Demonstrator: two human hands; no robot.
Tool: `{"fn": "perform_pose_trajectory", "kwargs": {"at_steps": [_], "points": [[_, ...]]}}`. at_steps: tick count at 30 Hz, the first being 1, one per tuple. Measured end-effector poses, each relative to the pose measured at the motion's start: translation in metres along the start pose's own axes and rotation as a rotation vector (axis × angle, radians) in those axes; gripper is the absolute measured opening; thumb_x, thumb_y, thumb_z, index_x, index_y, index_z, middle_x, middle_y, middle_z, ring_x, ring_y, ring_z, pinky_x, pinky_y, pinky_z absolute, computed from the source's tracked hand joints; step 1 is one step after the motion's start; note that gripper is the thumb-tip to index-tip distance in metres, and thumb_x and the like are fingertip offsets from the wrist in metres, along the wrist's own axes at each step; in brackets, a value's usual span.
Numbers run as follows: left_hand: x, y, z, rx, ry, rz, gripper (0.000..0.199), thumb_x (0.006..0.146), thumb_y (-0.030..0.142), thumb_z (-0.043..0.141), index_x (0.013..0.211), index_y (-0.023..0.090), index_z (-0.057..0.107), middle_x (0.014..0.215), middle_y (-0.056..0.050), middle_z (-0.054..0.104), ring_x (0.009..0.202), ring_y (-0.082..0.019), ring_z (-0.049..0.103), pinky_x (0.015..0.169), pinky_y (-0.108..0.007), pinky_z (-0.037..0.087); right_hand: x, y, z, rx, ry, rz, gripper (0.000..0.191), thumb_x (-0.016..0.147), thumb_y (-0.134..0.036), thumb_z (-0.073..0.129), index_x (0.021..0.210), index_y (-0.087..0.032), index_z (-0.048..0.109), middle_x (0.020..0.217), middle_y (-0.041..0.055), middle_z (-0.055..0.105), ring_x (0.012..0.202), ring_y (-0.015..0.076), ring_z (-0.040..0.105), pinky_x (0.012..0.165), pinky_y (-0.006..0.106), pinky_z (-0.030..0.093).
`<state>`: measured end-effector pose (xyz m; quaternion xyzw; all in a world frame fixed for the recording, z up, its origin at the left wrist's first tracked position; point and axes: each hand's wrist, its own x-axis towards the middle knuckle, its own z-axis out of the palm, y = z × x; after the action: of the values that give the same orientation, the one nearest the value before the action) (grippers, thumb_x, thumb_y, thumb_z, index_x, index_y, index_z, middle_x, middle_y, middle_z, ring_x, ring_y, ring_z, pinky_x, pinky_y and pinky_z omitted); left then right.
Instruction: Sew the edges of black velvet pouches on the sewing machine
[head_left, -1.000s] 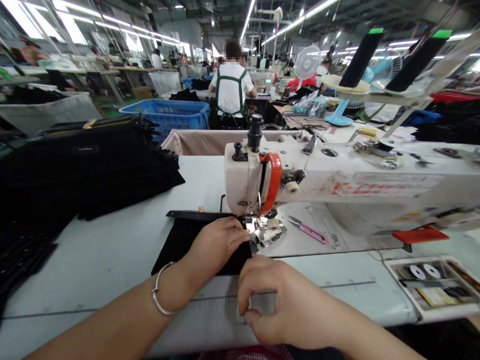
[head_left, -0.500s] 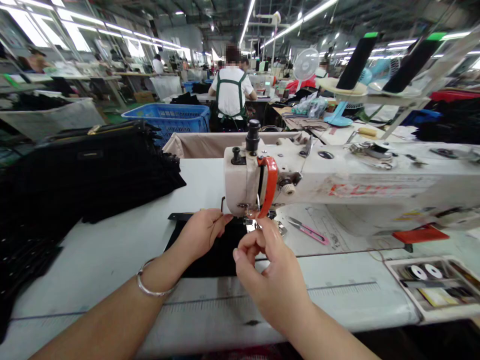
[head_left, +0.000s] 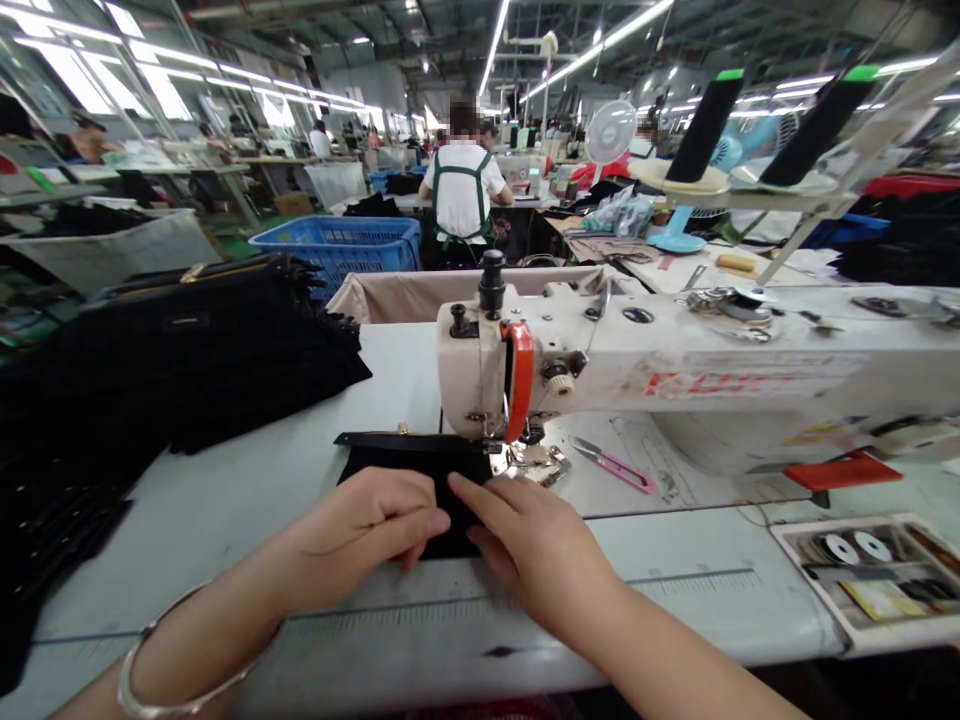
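Observation:
A black fabric piece [head_left: 442, 545] lies flat on the sewing table, its right side by the presser foot [head_left: 499, 455] of a white sewing machine [head_left: 600, 350]. Along its far edge runs a folded dark strip with a small gold-coloured piece [head_left: 403, 428]. My left hand [head_left: 382, 520], with a silver bangle at the wrist, is over the fabric, closed with thumb against curled fingers; anything between them is hidden. My right hand [head_left: 536, 530] rests on the fabric's right part, index finger stretched out towards the left hand, below the needle area.
Pink-handled thread snips [head_left: 619, 468] lie on the machine bed. A tray [head_left: 862, 600] with bobbins sits at right. Stacked black pieces [head_left: 195, 350] cover the left side. Behind stand a cloth-lined bin [head_left: 405, 297], a blue basket [head_left: 337, 240] and a seated co-worker [head_left: 459, 190].
Both hands have come down and nearer from the needle area onto the fabric. My right hand has gone from a raised curl to lying with fingers extended. The fabric's far strip is now uncovered.

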<state>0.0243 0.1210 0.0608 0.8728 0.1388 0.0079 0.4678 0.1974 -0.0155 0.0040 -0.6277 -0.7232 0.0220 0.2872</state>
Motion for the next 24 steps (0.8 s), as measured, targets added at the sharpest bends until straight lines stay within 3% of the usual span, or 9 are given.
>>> {"fn": "perform_pose_trajectory", "kwargs": {"at_steps": [3,5,7,9,13,16,18,21,24], "points": [[-0.011,0.003,0.003,0.095,0.014,0.023,0.041,0.1,0.032,0.045,0.067,0.017,0.064,0.073,0.0,0.062,0.071,-0.01,0.06,0.068,-0.019,0.047,0.004,0.004,0.013,-0.003,-0.064,-0.085,0.008,0.093,-0.021,0.059,0.097,-0.021,0.066,0.09,0.0017,0.065,0.082,0.0197,0.055,0.072,0.033,0.043],[-0.011,-0.001,0.004,0.302,0.206,0.072,0.028,0.1,0.025,0.042,0.092,0.018,0.068,0.095,-0.003,0.068,0.09,-0.014,0.063,0.082,-0.024,0.05,0.004,0.003,0.016,-0.013,-0.067,-0.172,0.011,0.095,-0.02,0.055,0.089,-0.02,0.065,0.084,0.0012,0.064,0.078,0.0187,0.052,0.071,0.033,0.041],[-0.004,-0.008,0.009,0.574,0.349,0.155,0.03,0.098,0.018,0.041,0.123,0.018,0.059,0.123,-0.007,0.063,0.114,-0.019,0.058,0.1,-0.032,0.046,0.003,-0.002,0.016,-0.028,-0.096,-0.278,0.012,0.095,-0.017,0.054,0.088,-0.019,0.063,0.084,0.0016,0.063,0.077,0.0184,0.05,0.07,0.034,0.04],[0.008,-0.021,0.017,0.785,0.291,0.276,0.041,0.095,0.013,0.043,0.135,0.018,0.05,0.136,-0.008,0.056,0.126,-0.022,0.051,0.11,-0.037,0.04,0.001,-0.007,0.013,-0.043,-0.146,-0.377,0.009,0.093,-0.017,0.055,0.088,-0.018,0.063,0.084,0.0022,0.063,0.079,0.0189,0.05,0.074,0.035,0.04],[0.031,-0.049,0.036,1.008,0.188,0.434,0.032,0.095,0.01,0.043,0.123,0.012,0.058,0.126,-0.011,0.064,0.118,-0.022,0.058,0.105,-0.037,0.045,0.003,-0.01,0.006,-0.066,-0.252,-0.49,0.007,0.091,-0.018,0.057,0.087,-0.016,0.062,0.083,0.0016,0.064,0.084,0.0191,0.051,0.081,0.036,0.041],[0.038,-0.057,0.041,0.988,0.229,0.42,0.027,0.097,0.012,0.043,0.119,0.013,0.06,0.12,-0.009,0.068,0.112,-0.019,0.062,0.1,-0.035,0.049,0.004,0.001,-0.003,-0.045,-0.345,-0.569,0.013,0.094,-0.02,0.054,0.083,-0.018,0.061,0.081,-0.0005,0.064,0.078,0.0173,0.051,0.073,0.034,0.041],[0.038,-0.054,0.04,0.938,0.239,0.389,0.029,0.097,0.014,0.046,0.123,0.013,0.058,0.119,-0.009,0.067,0.11,-0.019,0.062,0.099,-0.036,0.049,0.003,0.014,-0.011,-0.009,-0.355,-0.592,0.014,0.096,-0.022,0.049,0.095,-0.019,0.063,0.084,-0.0001,0.065,0.078,0.0167,0.053,0.073,0.033,0.043],[0.037,-0.046,0.04,0.884,0.21,0.335,0.03,0.095,0.013,0.05,0.124,0.013,0.057,0.116,-0.009,0.067,0.11,-0.02,0.061,0.099,-0.038,0.049,0.003,0.037,-0.016,-0.024,-0.263,-0.502,0.025,0.099,-0.021,0.044,0.117,-0.017,0.06,0.099,0.006,0.067,0.091,0.0189,0.057,0.081,0.034,0.046],[0.036,-0.043,0.041,0.876,0.211,0.322,0.029,0.095,0.012,0.048,0.123,0.013,0.058,0.116,-0.009,0.065,0.111,-0.021,0.059,0.099,-0.039,0.048,0.002,0.055,-0.01,-0.067,-0.195,-0.342,0.027,0.098,-0.016,0.044,0.12,-0.017,0.06,0.115,0.0097,0.064,0.105,0.0221,0.057,0.087,0.037,0.048]]}}
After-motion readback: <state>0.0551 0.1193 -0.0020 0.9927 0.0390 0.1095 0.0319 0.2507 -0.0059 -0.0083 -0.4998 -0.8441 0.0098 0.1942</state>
